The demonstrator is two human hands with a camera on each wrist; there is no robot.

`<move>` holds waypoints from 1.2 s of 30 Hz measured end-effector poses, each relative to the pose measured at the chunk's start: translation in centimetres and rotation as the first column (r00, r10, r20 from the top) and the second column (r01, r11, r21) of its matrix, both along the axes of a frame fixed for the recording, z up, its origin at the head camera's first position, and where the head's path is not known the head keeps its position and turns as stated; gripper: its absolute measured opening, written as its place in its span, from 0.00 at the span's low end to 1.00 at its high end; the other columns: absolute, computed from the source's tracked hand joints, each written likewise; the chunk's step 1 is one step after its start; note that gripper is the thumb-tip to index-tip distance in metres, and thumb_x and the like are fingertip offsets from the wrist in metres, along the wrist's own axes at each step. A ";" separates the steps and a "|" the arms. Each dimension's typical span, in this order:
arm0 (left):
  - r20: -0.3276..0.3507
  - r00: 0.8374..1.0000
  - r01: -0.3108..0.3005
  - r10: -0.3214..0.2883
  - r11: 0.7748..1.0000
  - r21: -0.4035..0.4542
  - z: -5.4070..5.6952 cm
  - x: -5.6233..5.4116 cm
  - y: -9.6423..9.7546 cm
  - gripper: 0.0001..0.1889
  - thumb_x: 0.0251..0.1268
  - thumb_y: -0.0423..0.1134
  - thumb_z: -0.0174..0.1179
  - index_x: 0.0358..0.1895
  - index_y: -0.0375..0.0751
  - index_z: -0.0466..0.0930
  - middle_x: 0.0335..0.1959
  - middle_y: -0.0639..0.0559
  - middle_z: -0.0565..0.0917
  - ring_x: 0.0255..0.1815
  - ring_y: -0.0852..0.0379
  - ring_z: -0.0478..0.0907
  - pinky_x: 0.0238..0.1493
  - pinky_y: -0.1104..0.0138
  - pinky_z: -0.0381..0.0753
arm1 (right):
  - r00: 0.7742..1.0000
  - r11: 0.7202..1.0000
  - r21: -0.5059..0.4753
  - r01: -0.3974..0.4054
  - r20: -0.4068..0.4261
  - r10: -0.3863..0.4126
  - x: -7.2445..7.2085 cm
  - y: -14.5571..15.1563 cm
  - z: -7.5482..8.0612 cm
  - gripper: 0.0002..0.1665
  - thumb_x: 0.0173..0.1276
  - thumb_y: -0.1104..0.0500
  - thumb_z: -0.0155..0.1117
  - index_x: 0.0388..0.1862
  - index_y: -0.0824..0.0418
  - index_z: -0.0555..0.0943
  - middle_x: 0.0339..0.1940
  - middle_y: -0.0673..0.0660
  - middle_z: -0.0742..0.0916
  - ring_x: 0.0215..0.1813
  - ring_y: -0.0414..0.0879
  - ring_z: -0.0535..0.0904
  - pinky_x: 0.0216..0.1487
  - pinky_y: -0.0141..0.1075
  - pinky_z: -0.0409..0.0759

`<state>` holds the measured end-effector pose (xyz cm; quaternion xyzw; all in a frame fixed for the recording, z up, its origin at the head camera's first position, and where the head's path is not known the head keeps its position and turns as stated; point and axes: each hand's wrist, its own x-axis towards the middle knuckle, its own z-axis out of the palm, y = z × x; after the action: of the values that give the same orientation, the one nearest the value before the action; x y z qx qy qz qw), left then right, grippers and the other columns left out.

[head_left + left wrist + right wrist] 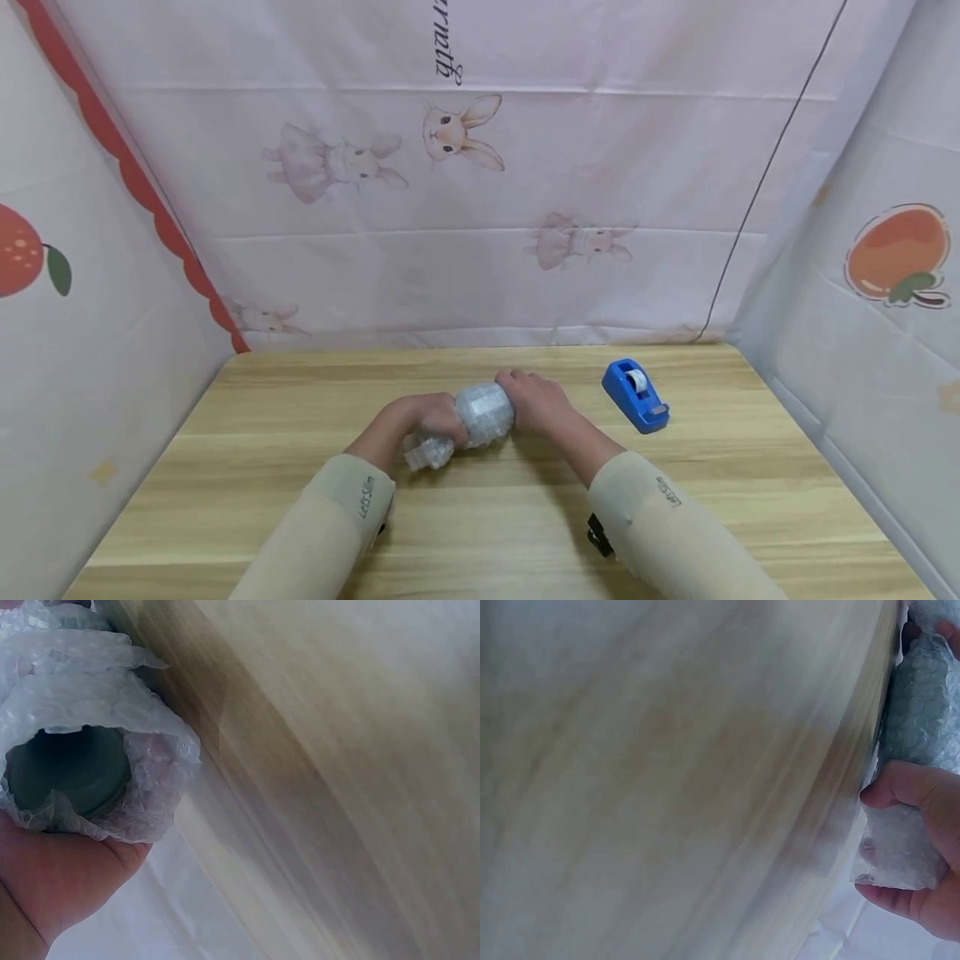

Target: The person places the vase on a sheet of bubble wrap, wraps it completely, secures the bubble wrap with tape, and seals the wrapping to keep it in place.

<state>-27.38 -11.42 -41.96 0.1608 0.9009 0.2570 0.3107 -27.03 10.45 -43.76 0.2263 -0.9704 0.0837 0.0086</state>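
A bubble-wrapped object (483, 412) lies between both hands over the middle of the wooden table. My left hand (437, 417) grips its narrower left part, with a loose end of bubble wrap (430, 452) sticking out below the palm. In the left wrist view the wrap's open end shows a hollow, dark green round piece (71, 772) inside. At the other end, my right hand (536, 402) holds the wrapped object, its thumb and fingers curled round the clear wrap (904, 844). What the wrapped thing is, I cannot tell.
A blue tape dispenser (636, 396) with a roll of tape stands on the table (720, 483), right of the right hand. Printed fabric walls (360, 292) close off the back and both sides. A small black item (600, 536) shows by the right sleeve.
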 end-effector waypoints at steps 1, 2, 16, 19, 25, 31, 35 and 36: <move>0.004 1.000 0.001 -0.001 1.000 0.002 0.0 0.0 0.0 0.19 0.39 0.43 0.67 0.38 0.40 0.77 0.33 0.48 0.81 0.31 0.53 0.78 0.32 0.64 0.78 | 1.000 1.000 0.003 0.000 -0.004 0.000 0.0 0.0 0.0 0.31 0.53 0.60 0.76 0.55 0.51 0.73 0.48 0.55 0.82 0.45 0.52 0.80 0.40 0.48 0.80; 0.009 1.000 0.001 -0.001 1.000 0.006 -0.1 0.0 -0.1 0.19 0.38 0.43 0.67 0.38 0.40 0.77 0.33 0.48 0.81 0.31 0.53 0.78 0.32 0.64 0.78 | 1.000 1.000 0.006 -0.001 -0.009 0.001 0.1 0.0 -0.1 0.31 0.53 0.60 0.76 0.55 0.51 0.73 0.48 0.55 0.82 0.45 0.52 0.80 0.40 0.48 0.80; 0.116 0.992 0.045 -0.048 0.999 0.021 -0.9 0.4 -1.1 0.19 0.38 0.47 0.64 0.36 0.40 0.77 0.31 0.50 0.81 0.31 0.54 0.77 0.31 0.65 0.77 | 0.938 0.950 0.182 -0.252 -0.197 0.286 0.9 0.7 -1.1 0.44 0.63 0.61 0.70 0.75 0.51 0.62 0.67 0.51 0.77 0.65 0.53 0.72 0.63 0.52 0.71; 0.110 0.993 0.031 -0.033 0.999 0.026 -0.5 0.2 -1.1 0.20 0.38 0.46 0.64 0.37 0.40 0.77 0.32 0.49 0.81 0.31 0.54 0.77 0.31 0.64 0.77 | 0.922 0.946 0.175 -0.272 -0.235 0.309 0.8 0.7 -0.9 0.43 0.66 0.64 0.65 0.77 0.50 0.60 0.67 0.50 0.78 0.67 0.51 0.71 0.65 0.51 0.68; 0.091 0.996 -0.009 0.005 0.999 0.046 -0.7 1.0 -1.0 0.23 0.36 0.47 0.67 0.38 0.39 0.77 0.33 0.47 0.82 0.31 0.52 0.78 0.31 0.63 0.78 | 0.958 0.967 0.067 -0.248 -0.132 0.255 0.8 0.3 -0.7 0.36 0.63 0.67 0.64 0.70 0.51 0.68 0.64 0.53 0.79 0.66 0.53 0.73 0.64 0.53 0.71; -0.049 0.998 -0.037 0.038 0.999 0.028 -0.5 1.8 -0.6 0.24 0.38 0.49 0.68 0.40 0.41 0.76 0.33 0.49 0.82 0.32 0.53 0.79 0.32 0.62 0.78 | 0.969 0.975 0.030 -0.219 -0.109 0.221 0.6 0.1 -0.4 0.35 0.60 0.67 0.66 0.67 0.50 0.71 0.62 0.52 0.80 0.63 0.53 0.74 0.61 0.53 0.72; -0.276 0.961 -0.024 -0.007 0.994 -0.108 0.0 2.4 0.1 0.26 0.42 0.52 0.70 0.43 0.41 0.75 0.34 0.51 0.80 0.32 0.53 0.77 0.34 0.60 0.77 | 0.980 0.982 0.006 -0.189 -0.063 0.189 0.5 0.2 -0.4 0.36 0.59 0.64 0.68 0.66 0.49 0.71 0.61 0.51 0.81 0.60 0.51 0.76 0.58 0.52 0.75; -0.343 0.939 -0.023 -0.035 0.986 -0.164 0.1 2.6 0.3 0.27 0.43 0.53 0.71 0.45 0.41 0.74 0.35 0.51 0.81 0.34 0.52 0.77 0.36 0.58 0.77 | 0.982 0.983 0.002 -0.184 -0.053 0.184 0.5 0.2 -0.4 0.36 0.59 0.64 0.68 0.66 0.48 0.71 0.61 0.51 0.81 0.59 0.51 0.77 0.57 0.51 0.76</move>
<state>-24.76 -11.14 -41.84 0.1799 0.9589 0.1484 0.1613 -26.56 10.65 -44.15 0.3170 -0.9447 0.0796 0.0268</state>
